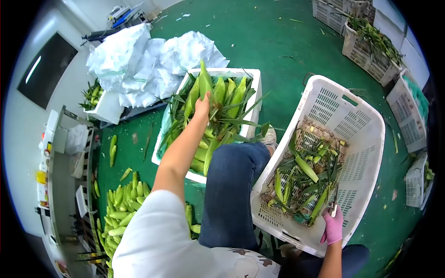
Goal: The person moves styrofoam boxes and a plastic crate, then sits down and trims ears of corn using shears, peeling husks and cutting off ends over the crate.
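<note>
My bare left hand (202,105) is closed around the lower end of a green corn ear (205,79), over a white foam box (251,75) filled with husked ears and long leaves. My right hand (333,225), in a pink glove, grips a knife (334,206) whose blade points up the frame. It is inside the near right part of a white plastic basket (365,172). Cut leaves and a few ears, one of them a pale green ear (306,168), lie at the bottom of that basket.
Loose corn ears (121,204) are piled on the green floor at lower left. White plastic bags (139,60) lie beyond the foam box. A leaf-filled crate (366,53) and more crates line the right side. A shelf (65,162) stands at left.
</note>
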`<state>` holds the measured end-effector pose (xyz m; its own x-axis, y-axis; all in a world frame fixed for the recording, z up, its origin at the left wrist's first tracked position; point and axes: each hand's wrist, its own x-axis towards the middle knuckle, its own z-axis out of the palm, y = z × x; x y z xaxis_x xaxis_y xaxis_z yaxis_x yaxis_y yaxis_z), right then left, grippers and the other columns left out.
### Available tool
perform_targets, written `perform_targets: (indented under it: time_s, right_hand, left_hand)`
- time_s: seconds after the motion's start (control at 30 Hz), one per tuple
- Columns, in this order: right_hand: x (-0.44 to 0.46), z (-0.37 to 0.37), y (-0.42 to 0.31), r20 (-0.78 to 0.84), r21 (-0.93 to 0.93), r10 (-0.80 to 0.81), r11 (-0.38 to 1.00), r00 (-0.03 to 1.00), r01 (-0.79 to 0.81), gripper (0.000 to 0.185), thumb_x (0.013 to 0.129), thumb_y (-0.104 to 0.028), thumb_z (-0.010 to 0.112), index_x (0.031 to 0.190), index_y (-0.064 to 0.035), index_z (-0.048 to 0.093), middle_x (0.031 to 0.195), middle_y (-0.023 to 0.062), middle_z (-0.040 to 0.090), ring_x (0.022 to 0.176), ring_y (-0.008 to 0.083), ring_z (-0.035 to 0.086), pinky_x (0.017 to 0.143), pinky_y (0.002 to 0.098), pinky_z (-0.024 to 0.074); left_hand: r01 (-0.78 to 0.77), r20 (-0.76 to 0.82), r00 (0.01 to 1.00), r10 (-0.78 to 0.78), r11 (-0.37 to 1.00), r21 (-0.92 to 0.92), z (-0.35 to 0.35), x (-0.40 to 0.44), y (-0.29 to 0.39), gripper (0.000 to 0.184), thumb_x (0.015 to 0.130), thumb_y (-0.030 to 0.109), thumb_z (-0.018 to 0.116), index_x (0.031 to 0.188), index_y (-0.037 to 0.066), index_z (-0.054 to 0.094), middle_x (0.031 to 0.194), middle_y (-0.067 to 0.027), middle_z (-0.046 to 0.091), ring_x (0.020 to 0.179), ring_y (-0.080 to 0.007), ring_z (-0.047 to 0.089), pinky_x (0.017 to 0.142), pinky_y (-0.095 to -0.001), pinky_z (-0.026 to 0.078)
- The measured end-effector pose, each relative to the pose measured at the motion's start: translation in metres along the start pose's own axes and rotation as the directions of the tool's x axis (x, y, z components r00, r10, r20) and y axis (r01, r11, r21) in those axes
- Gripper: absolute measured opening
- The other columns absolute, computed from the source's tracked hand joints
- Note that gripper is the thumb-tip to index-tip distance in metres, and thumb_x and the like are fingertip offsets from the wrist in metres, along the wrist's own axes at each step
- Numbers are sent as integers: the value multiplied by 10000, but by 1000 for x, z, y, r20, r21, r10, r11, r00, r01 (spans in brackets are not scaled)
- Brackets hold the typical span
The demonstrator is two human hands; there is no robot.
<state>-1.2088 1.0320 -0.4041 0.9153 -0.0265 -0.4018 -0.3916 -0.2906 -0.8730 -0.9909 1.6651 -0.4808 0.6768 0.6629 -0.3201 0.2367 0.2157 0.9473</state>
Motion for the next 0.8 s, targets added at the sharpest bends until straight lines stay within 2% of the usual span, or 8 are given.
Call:
perform_targets:
  time_s: [0.1, 0.2, 0.3, 0.37, 0.5, 0.63, 0.67, 0.8]
  right_hand:
    - [3, 3, -25, 65, 95, -103, 991, 993, 96, 313, 799, -122, 663, 1069, -15, 545, 877, 24, 551, 794, 112, 519, 727, 263, 448]
    - [1, -4, -56, 104, 118, -205, 974, 973, 193, 397, 790, -162, 690, 1120, -8, 532, 923, 42, 561, 838, 130, 532, 765, 284, 460]
    - [-2, -14, -86, 53, 95, -228, 970, 972, 223, 615, 783, -220, 729, 1295, 12, 479, 1078, 99, 594, 973, 197, 572, 884, 322, 469]
    - [-8, -27, -93, -31, 101, -281, 954, 959, 283, 728, 772, -256, 744, 1367, 19, 426, 1180, 145, 579, 1103, 246, 554, 978, 345, 432]
    - [0, -55, -69, -211, -135, -445, 895, 871, 424, 818, 734, -318, 757, 1386, 27, 404, 1287, 230, 524, 1215, 363, 513, 1068, 403, 383]
    - [5, -79, -53, -219, -385, -556, 804, 802, 452, 760, 703, -281, 759, 1325, 22, 444, 1255, 250, 512, 1191, 405, 496, 1035, 446, 408]
    - [8, -81, -50, -206, -351, -549, 814, 810, 463, 726, 712, -267, 751, 1314, 13, 456, 1232, 249, 527, 1180, 397, 510, 1023, 450, 418]
    - [21, -70, -44, -127, -241, -304, 933, 944, 268, 475, 784, -171, 661, 1209, -10, 524, 776, 160, 633, 731, 299, 670, 716, 420, 540]
  left_hand:
    - [-230, 420, 857, 299, 951, -208, 29, -136, 79, 518, 914, 246, 660, 1340, 41, 448, 1151, -120, 587, 955, -226, 627, 788, -365, 525]
    - [-450, 658, 705, 264, 884, 127, 71, -191, 125, 680, 776, 130, 673, 1391, 33, 400, 1219, -130, 563, 1079, -235, 597, 919, -363, 490]
    - [-763, 769, 540, 342, 584, 276, 136, -286, 124, 652, 789, 282, 742, 1324, 4, 492, 1179, -146, 616, 1096, -200, 579, 945, -323, 458]
    - [-738, 855, 481, 196, 617, 274, 171, -340, 113, 649, 791, 308, 756, 1298, -16, 514, 1175, -158, 633, 1089, -200, 591, 944, -323, 465]
    - [-922, 933, 331, 145, 260, 286, 207, -400, 75, 628, 772, 315, 785, 1290, 59, 540, 1090, -133, 675, 1014, -207, 643, 894, -323, 491]
    - [-847, 986, 161, 44, 519, 115, 217, -392, 28, 631, 777, 319, 783, 1296, 62, 533, 1015, -153, 702, 891, -282, 702, 785, -365, 537]
    - [-839, 993, 37, 110, 543, -29, 219, -376, 11, 620, 805, 306, 777, 1304, 37, 527, 959, -95, 693, 748, -201, 672, 666, -328, 534]
    - [-550, 912, 243, -331, 727, 411, 218, -366, 13, 549, 858, 337, 743, 1272, 32, 549, 861, -46, 620, 593, -84, 557, 505, -245, 460]
